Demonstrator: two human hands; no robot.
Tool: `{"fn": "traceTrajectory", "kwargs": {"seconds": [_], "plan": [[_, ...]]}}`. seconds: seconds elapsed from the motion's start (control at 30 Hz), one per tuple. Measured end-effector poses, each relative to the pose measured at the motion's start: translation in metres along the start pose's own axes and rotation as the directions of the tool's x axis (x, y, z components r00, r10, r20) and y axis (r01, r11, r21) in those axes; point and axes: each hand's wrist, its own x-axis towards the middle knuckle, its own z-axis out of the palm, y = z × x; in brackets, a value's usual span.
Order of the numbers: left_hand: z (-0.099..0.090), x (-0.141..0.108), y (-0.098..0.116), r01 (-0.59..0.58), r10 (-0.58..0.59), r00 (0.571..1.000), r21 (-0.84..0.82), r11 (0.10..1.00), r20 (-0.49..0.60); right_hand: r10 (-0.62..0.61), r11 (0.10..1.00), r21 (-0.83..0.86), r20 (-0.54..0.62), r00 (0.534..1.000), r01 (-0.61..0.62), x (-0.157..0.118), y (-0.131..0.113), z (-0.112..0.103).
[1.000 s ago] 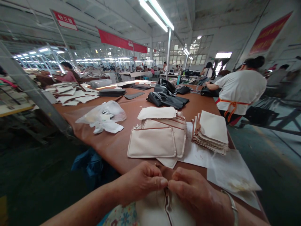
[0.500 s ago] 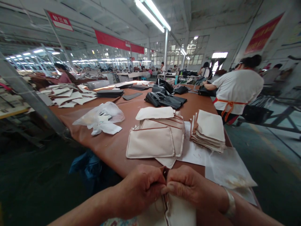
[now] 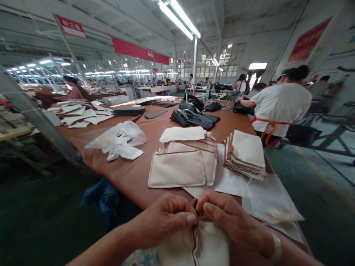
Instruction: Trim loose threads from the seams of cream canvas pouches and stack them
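Note:
Near the table's front edge I hold a cream pouch [image 3: 212, 244] with a brown seam running down its middle. My left hand [image 3: 170, 216] pinches the top end of that seam between thumb and fingers. From the other side, my right hand [image 3: 229, 214] grips the same end with thumb and forefinger, a small gap between the two hands. A thin loose thread hangs below my left thumb. Just beyond lie several similar cream pouches [image 3: 177, 169], overlapping on the brown table covering [image 3: 122, 173].
To the right rises a stack of cream pouches [image 3: 248, 149], with a clear plastic bag [image 3: 273, 199] in front. A crumpled plastic bag [image 3: 130, 135] lies left. Black bags [image 3: 198, 119] sit farther back. A co-worker [image 3: 281, 103] in white stands at the table's right side.
My right thumb and fingers have shifted slightly up and right, away from my left thumb. A little more of the brown seam end shows between my hands.

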Motion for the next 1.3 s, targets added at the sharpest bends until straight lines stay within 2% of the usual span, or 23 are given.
{"fn": "traceTrajectory", "kwargs": {"seconds": [0.07, 0.17, 0.27, 0.37, 0.47, 0.6, 0.67, 0.8, 0.9, 0.93, 0.97, 1.0, 1.03, 1.07, 1.1, 1.13, 1.2, 1.23, 1.3], "plan": [[0.0, -0.001, -0.003, -0.001, -0.001, 0.999, -0.037, 0.999, -0.051, -0.037, 0.996, -0.083, -0.071, 0.997, 0.031, -0.004, 0.0, -0.001], [0.001, -0.003, -0.007, 0.031, -0.038, 0.997, -0.103, 0.994, -0.07, -0.186, 0.95, -0.264, -0.045, 0.982, 0.168, -0.009, -0.004, -0.002], [0.003, -0.002, -0.006, 0.063, -0.073, 0.995, -0.131, 0.989, -0.074, -0.345, 0.808, -0.488, 0.059, 0.937, 0.329, -0.009, -0.011, -0.001], [0.007, 0.0, -0.005, 0.081, -0.097, 0.984, -0.106, 0.991, -0.148, -0.426, 0.637, -0.654, 0.145, 0.893, 0.41, -0.005, -0.018, 0.002], [0.009, 0.003, -0.005, 0.072, -0.091, 0.976, -0.099, 0.993, -0.2, -0.45, 0.524, -0.743, 0.174, 0.876, 0.417, -0.002, -0.021, 0.005], [0.012, 0.006, -0.003, 0.084, -0.111, 0.963, -0.117, 0.99, -0.245, -0.405, 0.525, -0.76, 0.172, 0.898, 0.382, -0.001, -0.021, 0.004], [0.013, 0.008, -0.002, 0.095, -0.118, 0.952, -0.094, 0.991, -0.283, -0.408, 0.495, -0.788, 0.162, 0.899, 0.367, -0.001, -0.018, 0.004], [0.014, 0.013, -0.001, 0.1, -0.103, 0.946, -0.028, 0.995, -0.308, -0.528, 0.285, -0.879, 0.189, 0.828, 0.383, 0.002, -0.008, 0.01], [0.016, 0.015, -0.003, 0.131, -0.145, 0.944, -0.065, 0.989, -0.296, -0.527, 0.2, -0.889, 0.257, 0.81, 0.412, 0.007, 0.002, 0.013], [0.016, 0.015, -0.004, 0.14, -0.163, 0.94, -0.098, 0.985, -0.298, -0.523, 0.219, -0.883, 0.252, 0.814, 0.414, 0.009, 0.005, 0.013], [0.016, 0.015, -0.005, 0.147, -0.181, 0.939, -0.135, 0.98, -0.293, -0.509, 0.293, -0.869, 0.211, 0.835, 0.398, 0.011, 0.007, 0.012], [0.016, 0.015, -0.006, 0.158, -0.202, 0.94, -0.174, 0.972, -0.276, -0.468, 0.426, -0.83, 0.137, 0.873, 0.359, 0.013, 0.009, 0.009], [0.015, 0.015, -0.007, 0.166, -0.217, 0.943, -0.209, 0.964, -0.254, -0.392, 0.605, -0.737, 0.054, 0.918, 0.301, 0.015, 0.011, 0.006], [0.014, 0.014, -0.008, 0.174, -0.229, 0.947, -0.24, 0.955, -0.226, -0.275, 0.783, -0.583, -0.011, 0.961, 0.218, 0.016, 0.012, 0.003], [0.013, 0.013, -0.008, 0.182, -0.238, 0.951, -0.264, 0.947, -0.198, -0.143, 0.913, -0.391, -0.035, 0.989, 0.118, 0.018, 0.012, 0.0], [0.012, 0.013, -0.009, 0.194, -0.248, 0.953, -0.283, 0.939, -0.172, -0.031, 0.978, -0.206, -0.017, 0.999, 0.027, 0.018, 0.012, -0.003], [0.01, 0.012, -0.009, 0.203, -0.255, 0.956, -0.303, 0.931, -0.145, 0.068, 0.997, 0.043, 0.052, 0.996, -0.07, 0.019, 0.011, -0.007], [0.009, 0.012, -0.009, 0.202, -0.255, 0.957, -0.31, 0.929, -0.139, 0.081, 0.992, 0.096, 0.07, 0.994, -0.088, 0.018, 0.009, -0.007], [0.008, 0.012, -0.009, 0.195, -0.253, 0.957, -0.324, 0.926, -0.145, 0.081, 0.993, 0.079, 0.041, 0.996, -0.084, 0.014, 0.006, -0.007]]}}
